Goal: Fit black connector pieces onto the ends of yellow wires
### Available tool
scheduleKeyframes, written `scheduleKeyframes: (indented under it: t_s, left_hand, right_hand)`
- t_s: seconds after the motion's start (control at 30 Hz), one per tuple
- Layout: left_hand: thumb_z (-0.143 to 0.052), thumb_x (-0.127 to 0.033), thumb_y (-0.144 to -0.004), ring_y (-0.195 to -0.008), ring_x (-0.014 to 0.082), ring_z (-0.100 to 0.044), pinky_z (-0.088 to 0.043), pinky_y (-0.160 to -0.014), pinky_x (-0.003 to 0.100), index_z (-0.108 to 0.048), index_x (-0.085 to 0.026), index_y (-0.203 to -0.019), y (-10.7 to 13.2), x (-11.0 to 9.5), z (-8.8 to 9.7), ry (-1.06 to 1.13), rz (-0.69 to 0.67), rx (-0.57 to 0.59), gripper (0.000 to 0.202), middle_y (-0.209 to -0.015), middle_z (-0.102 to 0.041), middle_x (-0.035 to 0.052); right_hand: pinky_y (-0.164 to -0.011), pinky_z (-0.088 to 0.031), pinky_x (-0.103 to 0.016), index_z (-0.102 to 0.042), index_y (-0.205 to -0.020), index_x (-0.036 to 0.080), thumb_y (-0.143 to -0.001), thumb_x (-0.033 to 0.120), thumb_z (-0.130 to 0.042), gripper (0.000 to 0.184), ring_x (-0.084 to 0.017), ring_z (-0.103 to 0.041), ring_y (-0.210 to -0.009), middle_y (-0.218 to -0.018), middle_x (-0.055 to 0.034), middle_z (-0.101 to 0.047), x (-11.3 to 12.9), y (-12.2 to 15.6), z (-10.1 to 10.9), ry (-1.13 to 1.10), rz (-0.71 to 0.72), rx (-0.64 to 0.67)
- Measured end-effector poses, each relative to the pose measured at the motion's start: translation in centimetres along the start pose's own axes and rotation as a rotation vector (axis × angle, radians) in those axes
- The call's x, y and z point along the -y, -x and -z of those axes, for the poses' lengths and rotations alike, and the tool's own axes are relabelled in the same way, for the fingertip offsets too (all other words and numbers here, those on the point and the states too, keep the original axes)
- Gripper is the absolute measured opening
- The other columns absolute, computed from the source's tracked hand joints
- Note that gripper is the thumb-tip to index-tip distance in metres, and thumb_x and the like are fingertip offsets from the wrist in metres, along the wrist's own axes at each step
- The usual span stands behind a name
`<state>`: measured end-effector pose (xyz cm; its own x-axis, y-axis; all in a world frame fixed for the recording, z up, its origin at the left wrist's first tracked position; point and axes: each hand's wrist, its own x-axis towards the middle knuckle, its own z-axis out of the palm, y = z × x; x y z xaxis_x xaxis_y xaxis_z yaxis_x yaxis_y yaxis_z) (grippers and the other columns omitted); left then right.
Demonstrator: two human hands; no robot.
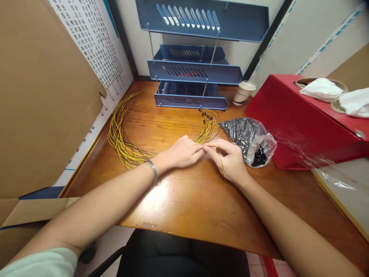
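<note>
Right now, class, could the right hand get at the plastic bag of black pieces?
Probably yes: the right hand is close beside the plastic bag, with nothing visible between them, though it already holds a yellow wire.

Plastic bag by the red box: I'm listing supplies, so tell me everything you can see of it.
The plastic bag is clear, shiny and wrinkled, bulging with black pieces too small to identify. It lies on the wooden table, its mouth open and folded back at the near right. It sits between a bundle of yellow wires and the red box, just beyond the right hand; whether hand or box touches it is unclear.
</note>
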<state>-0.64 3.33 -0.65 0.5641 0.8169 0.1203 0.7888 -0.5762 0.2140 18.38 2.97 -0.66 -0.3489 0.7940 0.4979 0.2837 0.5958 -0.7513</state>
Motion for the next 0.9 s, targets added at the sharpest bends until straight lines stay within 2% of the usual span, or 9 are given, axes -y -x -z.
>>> scheduleKeyframes:
  t_s: [0.1, 0.27, 0.33, 0.4, 0.47, 0.53, 0.63, 0.77, 0.9]
  left_hand:
    - [-0.03, -0.043, -0.108, -0.067, 0.0198, -0.066, -0.038, -0.074, 0.035, -0.074, -0.019, -0.086, 0.0, 0.0, 0.0, 0.015, -0.015, -0.013, 0.055, -0.078, -0.077, 0.0071]
    - [-0.033, -0.045, -0.108, -0.065, 0.0173, -0.063, -0.038, -0.077, 0.034, -0.068, -0.018, -0.073, 0.0, -0.2, 0.5, 0.086, -0.022, -0.013, 0.057, -0.074, -0.075, 0.0052]
    - [-0.032, -0.045, -0.109, -0.065, 0.0174, -0.063, -0.037, -0.076, 0.034, -0.067, -0.017, -0.073, 0.0, -0.3, 0.7, 0.089, -0.024, -0.007, 0.058, -0.074, -0.075, 0.0056]
    - [-0.03, -0.045, -0.109, -0.065, 0.0178, -0.064, -0.036, -0.075, 0.034, -0.067, -0.017, -0.072, 0.0, -0.3, 0.8, 0.083, -0.023, -0.004, 0.059, -0.074, -0.075, 0.0063]
    - [-0.029, -0.045, -0.109, -0.066, 0.0183, -0.064, -0.036, -0.075, 0.035, -0.068, -0.017, -0.073, 0.0, -0.3, 0.8, 0.077, -0.023, -0.001, 0.06, -0.076, -0.076, 0.0069]
    - [-0.027, -0.045, -0.109, -0.069, 0.0195, -0.065, -0.037, -0.075, 0.035, -0.071, -0.017, -0.078, -0.1, -0.3, 0.8, 0.065, -0.022, 0.0, 0.06, -0.079, -0.076, 0.0077]
    - [-0.023, -0.045, -0.11, -0.072, 0.0213, -0.067, -0.037, -0.075, 0.036, -0.074, -0.019, -0.089, -0.1, -0.3, 0.7, 0.028, -0.027, 0.006, 0.061, -0.082, -0.078, 0.0084]
    - [-0.025, -0.041, -0.11, -0.073, 0.0216, -0.068, -0.038, -0.076, 0.036, -0.075, -0.021, -0.103, 0.0, -0.3, 0.4, -0.031, -0.029, 0.008, 0.055, -0.084, -0.078, 0.0079]
    - [-0.029, -0.038, -0.109, -0.07, 0.0206, -0.067, -0.038, -0.075, 0.035, -0.075, -0.02, -0.094, 0.0, -0.2, 0.3, -0.028, -0.023, 0.015, 0.051, -0.08, -0.077, 0.0067]
  right_hand:
    - [-0.08, -0.058, -0.033, -0.08, -0.085, 0.021, -0.088, 0.028, -0.071, 0.012, -0.019, -0.072, -0.084, -0.089, -0.0058, -0.079, -0.1, -0.4, 0.1, -0.039, -0.028, -0.108]
    - [-0.069, -0.058, -0.032, -0.076, -0.086, 0.018, -0.086, 0.038, -0.073, 0.02, -0.017, -0.07, -0.068, -0.077, -0.0046, -0.077, -0.3, -1.2, 0.8, -0.101, -0.218, -0.595]
    - [-0.056, -0.054, -0.028, -0.075, -0.093, 0.018, -0.086, 0.042, -0.072, 0.026, -0.013, -0.065, -0.057, -0.079, -0.0047, -0.077, -0.6, -1.3, 1.1, -0.167, -0.268, -0.657]
    - [-0.053, -0.053, -0.028, -0.075, -0.099, 0.018, -0.085, 0.044, -0.073, 0.029, -0.013, -0.065, -0.056, -0.085, -0.0059, -0.078, -0.8, -1.1, 1.1, -0.212, -0.288, -0.599]
    - [-0.063, -0.058, -0.03, -0.076, -0.102, 0.018, -0.083, 0.042, -0.076, 0.03, -0.017, -0.072, -0.069, -0.092, -0.0075, -0.079, -0.9, -0.8, 0.9, -0.224, -0.269, -0.475]
    - [-0.074, -0.06, -0.033, -0.077, -0.098, 0.018, -0.082, 0.039, -0.078, 0.026, -0.02, -0.075, -0.082, -0.095, -0.0079, -0.08, -0.8, -0.3, 0.5, -0.195, -0.235, -0.335]
    - [-0.077, -0.059, -0.033, -0.08, -0.088, 0.019, -0.085, 0.035, -0.076, 0.016, -0.019, -0.075, -0.08, -0.09, -0.0059, -0.081, -0.6, 0.2, 0.1, -0.094, -0.175, -0.177]
    - [-0.076, -0.057, -0.031, -0.08, -0.085, 0.021, -0.088, 0.031, -0.073, 0.012, -0.018, -0.072, -0.077, -0.086, -0.0035, -0.08, -0.6, 0.3, 0.1, -0.018, -0.113, -0.112]
    - [-0.074, -0.054, -0.031, -0.079, -0.086, 0.021, -0.089, 0.032, -0.072, 0.013, -0.017, -0.069, -0.077, -0.085, -0.0033, -0.078, -0.7, 0.1, 0.1, 0.01, -0.094, -0.017]
